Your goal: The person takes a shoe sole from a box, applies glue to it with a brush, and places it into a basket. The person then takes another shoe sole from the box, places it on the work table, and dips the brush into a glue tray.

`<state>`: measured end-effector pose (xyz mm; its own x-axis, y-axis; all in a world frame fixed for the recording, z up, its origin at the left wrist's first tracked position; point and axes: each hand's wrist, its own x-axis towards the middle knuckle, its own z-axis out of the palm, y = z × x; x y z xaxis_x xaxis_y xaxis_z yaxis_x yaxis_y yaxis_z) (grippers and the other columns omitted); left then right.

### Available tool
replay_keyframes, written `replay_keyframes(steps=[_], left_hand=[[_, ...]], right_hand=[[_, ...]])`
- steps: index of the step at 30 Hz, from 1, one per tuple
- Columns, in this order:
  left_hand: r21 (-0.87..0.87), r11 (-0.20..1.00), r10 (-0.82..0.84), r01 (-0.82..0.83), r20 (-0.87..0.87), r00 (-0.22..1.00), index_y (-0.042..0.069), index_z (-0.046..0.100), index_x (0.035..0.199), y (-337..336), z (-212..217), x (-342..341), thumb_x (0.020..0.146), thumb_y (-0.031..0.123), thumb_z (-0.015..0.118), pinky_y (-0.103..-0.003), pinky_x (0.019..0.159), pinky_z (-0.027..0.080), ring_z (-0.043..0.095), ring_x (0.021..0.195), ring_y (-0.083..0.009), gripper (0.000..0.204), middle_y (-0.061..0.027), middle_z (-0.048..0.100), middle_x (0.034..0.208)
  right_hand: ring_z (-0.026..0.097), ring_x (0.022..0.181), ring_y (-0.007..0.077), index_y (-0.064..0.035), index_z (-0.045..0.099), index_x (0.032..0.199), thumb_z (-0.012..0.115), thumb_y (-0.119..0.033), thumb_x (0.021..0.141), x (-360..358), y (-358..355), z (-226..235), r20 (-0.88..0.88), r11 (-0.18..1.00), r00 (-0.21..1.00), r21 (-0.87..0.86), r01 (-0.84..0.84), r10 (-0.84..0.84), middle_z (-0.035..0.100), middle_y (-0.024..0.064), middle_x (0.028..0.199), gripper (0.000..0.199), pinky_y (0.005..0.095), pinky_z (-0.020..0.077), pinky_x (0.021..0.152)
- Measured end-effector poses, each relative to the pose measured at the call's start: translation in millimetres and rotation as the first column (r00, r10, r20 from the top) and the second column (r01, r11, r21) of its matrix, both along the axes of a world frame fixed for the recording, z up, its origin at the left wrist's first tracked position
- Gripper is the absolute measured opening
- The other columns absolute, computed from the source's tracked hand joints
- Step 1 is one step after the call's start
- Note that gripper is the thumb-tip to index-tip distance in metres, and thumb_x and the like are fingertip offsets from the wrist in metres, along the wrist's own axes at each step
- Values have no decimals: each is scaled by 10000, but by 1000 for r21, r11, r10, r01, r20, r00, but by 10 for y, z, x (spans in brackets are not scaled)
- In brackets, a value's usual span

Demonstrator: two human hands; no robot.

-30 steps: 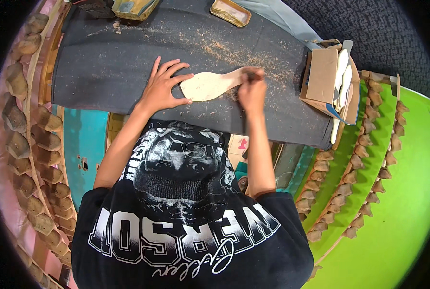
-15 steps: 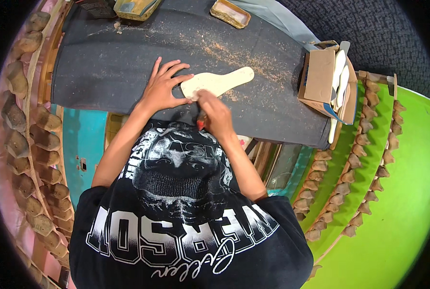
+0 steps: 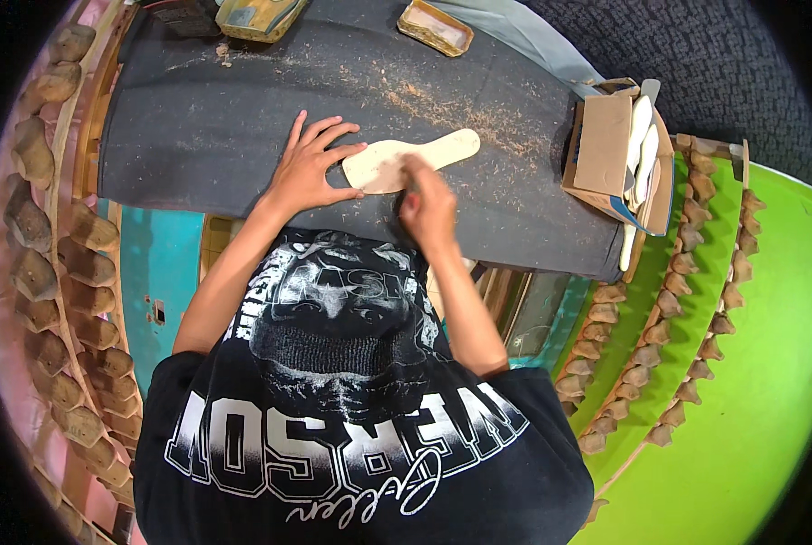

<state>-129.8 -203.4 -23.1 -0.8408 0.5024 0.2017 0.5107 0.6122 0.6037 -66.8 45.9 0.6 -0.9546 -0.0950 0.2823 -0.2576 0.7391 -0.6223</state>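
A flat cream insole-shaped piece (image 3: 452, 148) lies on the dark cloth of the table, its wide end to the left and its narrower rounded end to the right. My left hand (image 3: 311, 172) rests at the wide end, fingers spread, with the index fingertip and thumb touching its edge. Over the middle of the piece, my right hand (image 3: 429, 211) is closed around a small tool with a red handle (image 3: 412, 196). Most of that tool is hidden by my fingers, so its tip does not show. The right hand is slightly blurred.
Brown shavings (image 3: 478, 113) are scattered behind the piece. A small tray (image 3: 435, 29) and a yellowish container (image 3: 259, 20) stand at the far edge. At right, a cardboard box (image 3: 603, 141) holds white sole-shaped pieces. Racks of wooden shoe lasts (image 3: 33, 272) line both sides.
My right hand has moved to the right and slightly down, from near the wide end toward the middle of the piece. My left hand has stayed nearly in place.
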Motion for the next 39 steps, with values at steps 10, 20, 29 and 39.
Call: replay_keyframes(steps=[10,20,29,39], left_hand=[[-14,1000,-6,6,-19,1000,240,770,1328,28,4,-11,700,534,921,-637,1330,108,429,1519,-264,710,1,587,1530],[-12,1000,0,0,-23,1000,244,768,1338,8,-13,0,707,553,917,-640,1327,114,438,1512,-265,719,-3,596,1521],[-16,1000,4,-4,-21,1000,243,783,1318,40,21,-23,708,567,911,-640,1328,110,439,1512,-262,703,-5,599,1521],[1,999,34,-34,3,999,170,716,1327,24,6,-14,686,529,937,-615,1338,114,442,1514,-259,768,-9,606,1511]], right_hand=[[787,1022,283,-32,716,1225,658,12,1012,-394,664,-147,57,938,945,-116,327,-323,783,214,1145,225,374,607,858],[707,1191,399,-46,681,1237,716,88,747,-142,-50,-19,-43,1000,999,17,16,-15,725,198,1280,510,455,599,995],[798,1005,322,-50,719,1255,668,15,980,-422,389,-202,62,973,983,-142,181,-173,784,203,1132,287,358,615,854],[749,962,385,-51,678,1163,648,67,830,-314,-77,28,-32,999,998,-6,54,-54,748,177,1050,354,476,608,786]])
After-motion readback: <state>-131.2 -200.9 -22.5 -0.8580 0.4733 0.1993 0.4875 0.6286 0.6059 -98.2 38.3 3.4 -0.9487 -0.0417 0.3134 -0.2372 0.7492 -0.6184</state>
